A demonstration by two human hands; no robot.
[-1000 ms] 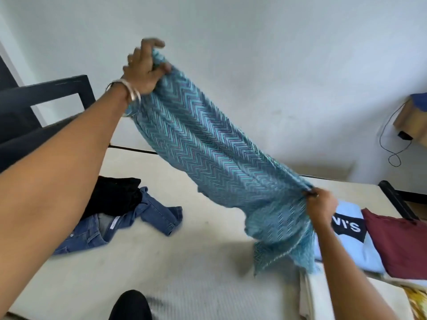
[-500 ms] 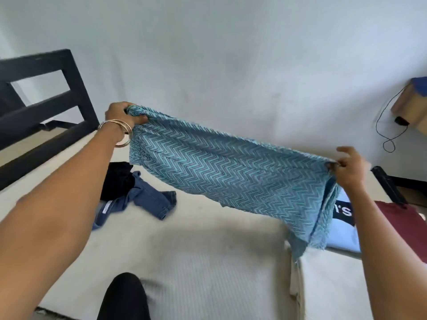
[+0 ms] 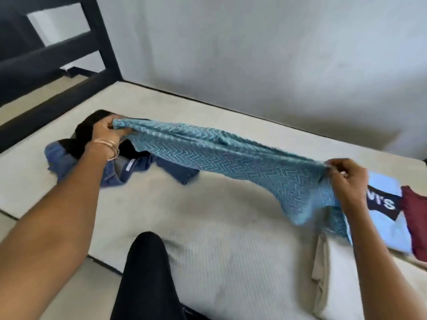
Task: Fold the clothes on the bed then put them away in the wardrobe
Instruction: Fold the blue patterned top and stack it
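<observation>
Pinching both ends of the teal cloth (image 3: pixel 231 162), left hand (image 3: pixel 108 132) and right hand (image 3: pixel 349 179) keep this light, floppy thing taut over the bed (image 3: pixel 208 227).

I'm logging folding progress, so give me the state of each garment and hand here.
Teal zigzag-patterned cloth: stretched between both hands, above the bed.
Left hand: grips one end.
Right hand: pinches the other end.
Blue denim jeans: crumpled, unfolded.
Black garment: crumpled on the jeans.
Light blue printed T-shirt: folded flat.
Maroon garment: folded.
</observation>
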